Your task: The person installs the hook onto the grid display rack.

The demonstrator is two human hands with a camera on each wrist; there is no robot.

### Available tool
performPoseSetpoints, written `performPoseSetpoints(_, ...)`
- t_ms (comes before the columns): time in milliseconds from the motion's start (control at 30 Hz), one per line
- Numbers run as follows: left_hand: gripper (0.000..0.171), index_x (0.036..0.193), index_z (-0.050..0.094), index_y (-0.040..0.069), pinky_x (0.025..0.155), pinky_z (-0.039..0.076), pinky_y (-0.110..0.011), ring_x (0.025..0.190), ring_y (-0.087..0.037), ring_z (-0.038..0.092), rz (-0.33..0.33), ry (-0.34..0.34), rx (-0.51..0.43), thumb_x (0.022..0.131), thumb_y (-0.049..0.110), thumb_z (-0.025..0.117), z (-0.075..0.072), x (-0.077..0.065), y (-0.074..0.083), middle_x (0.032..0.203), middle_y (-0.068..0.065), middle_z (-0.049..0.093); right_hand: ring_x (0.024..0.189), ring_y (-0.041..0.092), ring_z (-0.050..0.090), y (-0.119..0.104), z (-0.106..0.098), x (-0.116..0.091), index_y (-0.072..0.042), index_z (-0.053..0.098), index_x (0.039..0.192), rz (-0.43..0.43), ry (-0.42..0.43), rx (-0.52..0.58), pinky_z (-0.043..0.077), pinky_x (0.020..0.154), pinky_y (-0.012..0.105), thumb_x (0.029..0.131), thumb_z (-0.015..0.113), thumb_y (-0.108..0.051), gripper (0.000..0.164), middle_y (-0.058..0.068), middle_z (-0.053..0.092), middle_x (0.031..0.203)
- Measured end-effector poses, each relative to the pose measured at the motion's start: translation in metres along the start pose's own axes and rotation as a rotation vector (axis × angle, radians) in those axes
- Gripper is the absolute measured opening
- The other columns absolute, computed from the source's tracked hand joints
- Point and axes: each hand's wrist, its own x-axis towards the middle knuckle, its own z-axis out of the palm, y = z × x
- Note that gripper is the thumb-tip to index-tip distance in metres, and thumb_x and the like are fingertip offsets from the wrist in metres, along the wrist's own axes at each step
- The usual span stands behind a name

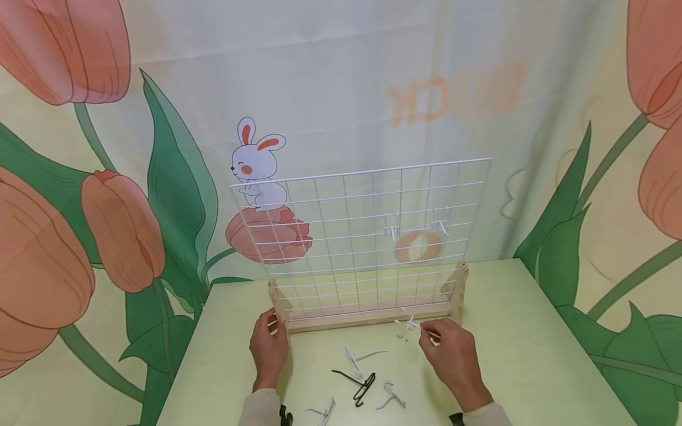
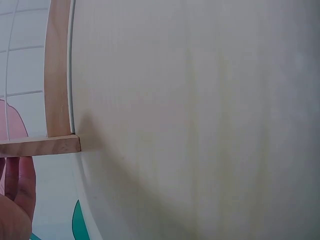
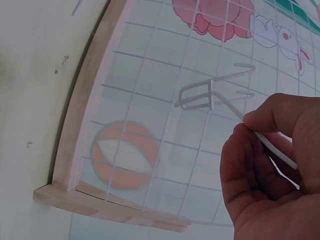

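My right hand (image 1: 450, 355) pinches the long prong of a white wire hook (image 3: 212, 96) between thumb and fingers. The hook's looped back and two bent ends face the white grid panel (image 1: 346, 236), overlapping it in the right wrist view. At the left end of the wooden stand (image 1: 367, 318), my left hand (image 1: 269, 349) touches the outer side of the wooden foot (image 2: 42, 146) with its fingertips. Two white hooks hang on the grid's right half, one hook (image 1: 393, 231) left of the other hook (image 1: 441, 226).
On the table (image 1: 511, 355) in front of the stand lie a black wire hook (image 1: 364, 387) and three white ones: one hook (image 1: 351, 361) behind it, another hook (image 1: 393, 395) to its right, and a hook (image 1: 326, 411) near the front edge. A printed curtain (image 1: 341, 89) hangs behind.
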Motion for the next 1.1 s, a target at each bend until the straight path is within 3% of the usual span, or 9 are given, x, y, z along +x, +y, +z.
performPoseSetpoints(200, 0.033, 0.135, 0.064, 0.009, 0.089, 0.064, -0.049, 0.112, -0.034, 0.076, 0.014, 0.006, -0.003, 0.102, 0.011, 0.069, 0.000, 0.000, -0.001, 0.124, -0.014, 0.071, 0.065, 0.009, 0.073, -0.005, -0.004, 0.006, -0.008, 0.081, 0.087, -0.043, 0.068, 0.038, 0.058, 0.059, 0.021, 0.077, 0.083, 0.003, 0.015, 0.002, 0.076, 0.082)
performPoseSetpoints(433, 0.033, 0.134, 0.065, 0.010, 0.087, 0.065, -0.049, 0.110, -0.034, 0.076, 0.025, 0.015, -0.011, 0.101, 0.009, 0.070, 0.000, 0.000, -0.001, 0.122, -0.014, 0.072, 0.065, 0.008, 0.071, -0.018, -0.009, 0.015, -0.011, 0.081, 0.087, -0.060, 0.136, 0.063, 0.060, 0.059, 0.029, 0.077, 0.084, 0.001, 0.016, 0.000, 0.077, 0.082)
performPoseSetpoints(667, 0.034, 0.134, 0.065, 0.008, 0.085, 0.065, -0.050, 0.107, -0.035, 0.077, 0.048, 0.027, -0.018, 0.101, 0.008, 0.070, 0.000, 0.000, -0.002, 0.121, -0.015, 0.072, 0.065, 0.009, 0.071, -0.035, -0.016, 0.027, -0.010, 0.082, 0.090, -0.097, 0.202, 0.131, 0.060, 0.062, 0.024, 0.077, 0.085, 0.003, 0.018, -0.002, 0.078, 0.084)
performPoseSetpoints(1100, 0.034, 0.136, 0.063, 0.009, 0.090, 0.064, -0.050, 0.112, -0.034, 0.075, 0.009, -0.013, -0.022, 0.103, 0.011, 0.068, -0.001, 0.001, -0.002, 0.125, -0.014, 0.071, 0.067, 0.016, 0.075, -0.062, -0.021, 0.051, -0.008, 0.083, 0.094, -0.149, 0.238, 0.258, 0.061, 0.061, 0.028, 0.080, 0.084, 0.003, 0.018, 0.005, 0.081, 0.087)
